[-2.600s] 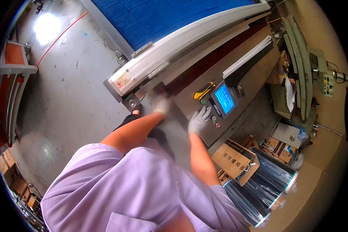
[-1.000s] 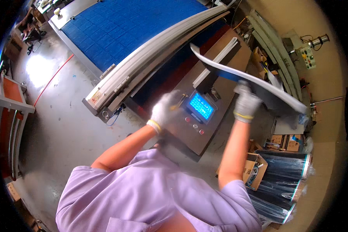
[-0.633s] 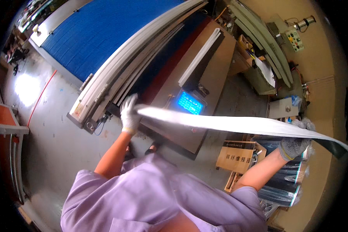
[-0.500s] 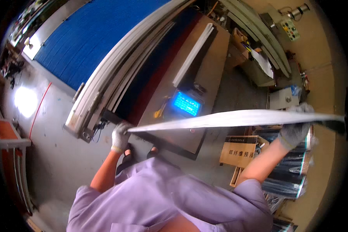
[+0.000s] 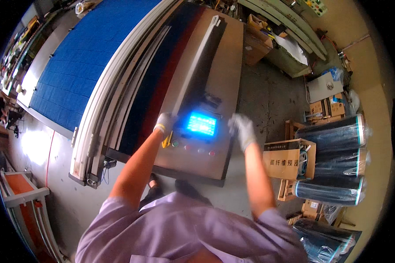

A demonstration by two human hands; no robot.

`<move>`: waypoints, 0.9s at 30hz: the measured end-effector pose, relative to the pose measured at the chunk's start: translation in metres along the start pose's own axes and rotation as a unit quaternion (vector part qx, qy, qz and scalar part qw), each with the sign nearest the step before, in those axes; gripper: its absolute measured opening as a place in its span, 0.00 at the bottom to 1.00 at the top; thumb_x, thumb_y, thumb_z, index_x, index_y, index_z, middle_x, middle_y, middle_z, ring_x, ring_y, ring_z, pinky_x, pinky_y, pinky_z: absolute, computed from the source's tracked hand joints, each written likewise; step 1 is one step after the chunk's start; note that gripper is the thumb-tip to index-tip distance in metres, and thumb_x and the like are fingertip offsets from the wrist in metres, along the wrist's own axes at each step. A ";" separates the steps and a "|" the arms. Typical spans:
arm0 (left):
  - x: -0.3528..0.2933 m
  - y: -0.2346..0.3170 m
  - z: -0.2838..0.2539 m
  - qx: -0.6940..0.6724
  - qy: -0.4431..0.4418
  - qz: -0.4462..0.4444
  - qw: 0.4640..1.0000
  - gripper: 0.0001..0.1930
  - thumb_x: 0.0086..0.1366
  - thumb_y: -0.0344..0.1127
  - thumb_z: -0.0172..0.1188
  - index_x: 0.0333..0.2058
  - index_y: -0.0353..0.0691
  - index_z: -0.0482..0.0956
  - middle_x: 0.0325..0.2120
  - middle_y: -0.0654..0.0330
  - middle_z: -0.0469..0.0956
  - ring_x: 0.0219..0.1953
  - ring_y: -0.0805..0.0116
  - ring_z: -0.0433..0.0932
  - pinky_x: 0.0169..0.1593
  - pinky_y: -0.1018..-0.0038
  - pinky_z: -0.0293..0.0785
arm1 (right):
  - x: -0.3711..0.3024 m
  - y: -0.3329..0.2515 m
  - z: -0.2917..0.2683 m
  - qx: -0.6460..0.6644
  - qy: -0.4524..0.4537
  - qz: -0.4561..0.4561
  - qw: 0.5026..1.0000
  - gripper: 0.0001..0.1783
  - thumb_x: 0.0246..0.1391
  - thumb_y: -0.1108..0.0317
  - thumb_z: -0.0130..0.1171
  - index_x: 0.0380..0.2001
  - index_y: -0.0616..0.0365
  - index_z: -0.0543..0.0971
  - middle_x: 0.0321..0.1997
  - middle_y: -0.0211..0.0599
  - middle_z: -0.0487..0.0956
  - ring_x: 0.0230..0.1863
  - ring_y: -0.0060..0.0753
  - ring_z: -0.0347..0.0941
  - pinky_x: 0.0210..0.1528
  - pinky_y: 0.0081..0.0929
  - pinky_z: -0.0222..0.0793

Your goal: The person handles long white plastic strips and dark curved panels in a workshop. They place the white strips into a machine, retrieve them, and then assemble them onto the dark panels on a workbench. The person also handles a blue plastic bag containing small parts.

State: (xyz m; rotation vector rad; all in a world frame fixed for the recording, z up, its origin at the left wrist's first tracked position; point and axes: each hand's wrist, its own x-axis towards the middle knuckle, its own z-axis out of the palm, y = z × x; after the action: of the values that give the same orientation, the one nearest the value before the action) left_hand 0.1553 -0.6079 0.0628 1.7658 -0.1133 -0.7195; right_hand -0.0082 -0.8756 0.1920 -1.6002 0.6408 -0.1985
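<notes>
Alignment, apparently, of a long white strip (image 5: 198, 58). Lies lengthwise on the desk (image 5: 227, 65), alongside a dark band (image 5: 210, 55). Left hand (image 5: 165, 122) at its near end, touching or just beside; cannot tell whether closed on it. Right hand (image 5: 241, 127) past the lit screen (image 5: 202, 125), blurred, seemingly empty; cannot tell how far open. Called for next, probably: light, level guiding, clear of the yellow tool (image 5: 167, 139) and panel buttons (image 5: 187, 147).

Workshop: blue-bedded machine (image 5: 83, 72), plastic-wrapped rolls (image 5: 333, 164)
</notes>
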 end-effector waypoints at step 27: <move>-0.085 -0.160 -0.160 0.083 0.448 -0.257 0.852 0.25 0.59 0.44 0.63 0.49 0.33 0.74 0.49 0.51 0.76 0.49 0.55 0.76 0.49 0.61 0.74 | -0.130 0.217 0.061 -0.161 -0.020 -0.053 0.985 0.14 0.55 0.67 0.59 0.43 0.62 0.77 0.39 0.34 0.79 0.37 0.26 0.74 0.41 0.25 0.71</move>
State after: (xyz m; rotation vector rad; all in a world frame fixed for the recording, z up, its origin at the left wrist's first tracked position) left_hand 0.1246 -0.3844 -0.0236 2.1559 0.9885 -0.1762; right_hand -0.1476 -0.7577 0.0064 -1.9462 0.5773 -0.1445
